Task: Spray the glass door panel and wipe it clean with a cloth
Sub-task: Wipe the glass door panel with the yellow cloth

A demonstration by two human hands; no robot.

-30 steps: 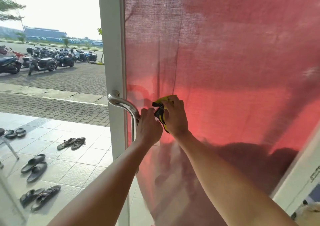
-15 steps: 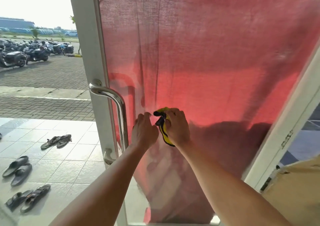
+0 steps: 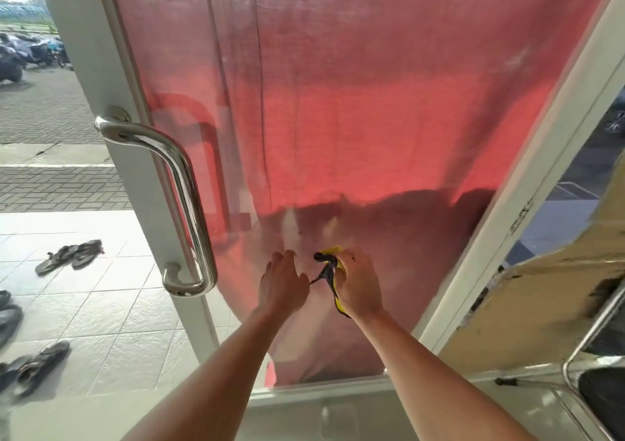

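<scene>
Head view: the wiping looks well under way. The right hand [image 3: 359,285] is low on the glass door panel [image 3: 433,264], near 6 o'clock in the frame. Its fingers are curled tight round a bunched yellow-and-black cloth [image 3: 327,269] and press it to the pane. Just beside it, toward 7 o'clock, the left hand [image 3: 282,286] rests on the glass with bent fingers. A thin dark strand of the cloth reaches its thumb side, but I cannot tell whether the hand pinches it or lies loose. Pale smears [image 3: 291,226] sit right above the hands, so this lower patch probably needs more passes. A red curtain [image 3: 338,68] hangs behind the pane, and it hides whether the upper glass, toward 12 o'clock, is clean. No spray bottle shows, so I judge the spraying done for now, or the bottle set aside. By count there are two hands, one cloth, one glass panel and one steel door handle [image 3: 184,200] at 9 o'clock. One pair of sandals [image 3: 69,256] lies on the tiled floor [image 3: 128,322] at 9 o'clock. More dark sandals [image 3: 42,361] lie at 8 o'clock, cut by the edge and too blurred to number. Several parked motorbikes [image 3: 20,51] stand at 10 o'clock, too small to count.
</scene>
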